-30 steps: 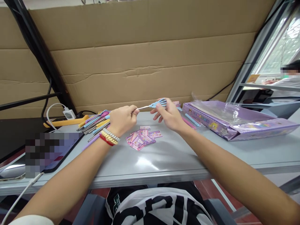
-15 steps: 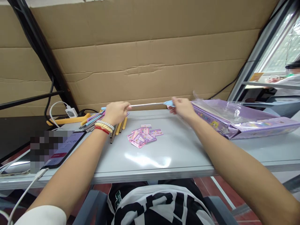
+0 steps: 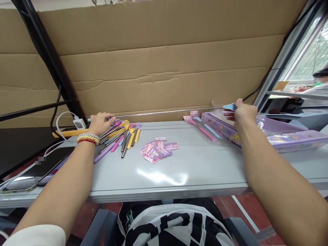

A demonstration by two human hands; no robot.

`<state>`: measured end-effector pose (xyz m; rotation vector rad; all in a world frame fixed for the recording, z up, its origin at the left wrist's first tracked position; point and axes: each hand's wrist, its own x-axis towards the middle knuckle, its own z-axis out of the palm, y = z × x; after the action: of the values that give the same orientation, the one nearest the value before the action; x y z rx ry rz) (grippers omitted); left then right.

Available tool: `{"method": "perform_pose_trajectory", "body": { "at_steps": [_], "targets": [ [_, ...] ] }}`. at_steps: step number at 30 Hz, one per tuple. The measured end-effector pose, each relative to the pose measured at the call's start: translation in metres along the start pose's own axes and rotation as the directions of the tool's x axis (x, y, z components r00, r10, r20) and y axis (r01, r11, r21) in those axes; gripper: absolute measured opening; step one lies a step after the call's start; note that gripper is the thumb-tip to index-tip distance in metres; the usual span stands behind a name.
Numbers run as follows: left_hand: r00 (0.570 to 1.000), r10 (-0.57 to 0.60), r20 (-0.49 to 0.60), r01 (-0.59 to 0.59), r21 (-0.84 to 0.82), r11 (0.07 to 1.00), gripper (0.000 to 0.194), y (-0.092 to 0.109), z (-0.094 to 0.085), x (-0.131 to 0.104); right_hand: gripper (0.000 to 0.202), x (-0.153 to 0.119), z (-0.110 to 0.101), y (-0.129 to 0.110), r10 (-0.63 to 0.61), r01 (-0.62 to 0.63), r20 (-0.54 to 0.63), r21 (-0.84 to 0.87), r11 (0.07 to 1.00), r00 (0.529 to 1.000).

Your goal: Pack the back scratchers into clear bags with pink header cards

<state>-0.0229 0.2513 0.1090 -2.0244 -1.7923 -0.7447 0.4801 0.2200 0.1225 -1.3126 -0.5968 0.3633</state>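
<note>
Grey surface (image 3: pixel 194 167) backed by a wall of brown cardboard (image 3: pixel 159 65), seen from your seat. Your hands are spread wide apart with a telescopic rod (image 3: pixel 166 111) drawn out straight between them, held above the far edge of the surface. Your left hand (image 3: pixel 101 123), at far left, is closed on the rod's handle end; bead bracelets (image 3: pixel 87 138) circle that wrist. Your right hand (image 3: pixel 243 112), at far right, pinches the blue hand-shaped tip (image 3: pixel 229 107) of the rod, above a lilac box (image 3: pixel 289 136).

Just beneath and right of your left hand lies a fan of coloured rods (image 3: pixel 120 136), collapsed, in yellow, pink, purple and blue, touching one another. Small pink cards (image 3: pixel 157 150) sit in a loose heap near the middle of the surface. A pink stick and a blue stick (image 3: pixel 208 131) lie against the near-left side of the lilac box, which is partly covered in clear film (image 3: pixel 266 121). A phone (image 3: pixel 48 164) rests at near left, with a white charger (image 3: pixel 77 123) behind it. Another person (image 3: pixel 317 89) is visible at far right.
</note>
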Motion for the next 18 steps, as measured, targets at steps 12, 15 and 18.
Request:
{"method": "perform_pose_trajectory", "body": {
  "at_steps": [12,15,18],
  "targets": [
    [0.997,0.031,0.065,-0.034,0.038,0.999,0.04,0.046,-0.006,-0.003,0.034,-0.031,0.024,0.007,0.012,-0.102,0.47,0.165,0.981,0.882],
    [0.988,0.138,0.07,-0.142,0.058,0.988,0.041,0.08,-0.008,-0.013,0.04,-0.072,0.049,0.018,-0.076,0.013,0.716,0.093,0.996,0.693],
    [0.968,0.241,0.066,-0.247,0.1,0.964,0.041,0.116,-0.009,-0.027,0.051,-0.114,0.063,0.024,-0.119,0.091,0.864,0.085,0.992,0.488]
  ]
}}
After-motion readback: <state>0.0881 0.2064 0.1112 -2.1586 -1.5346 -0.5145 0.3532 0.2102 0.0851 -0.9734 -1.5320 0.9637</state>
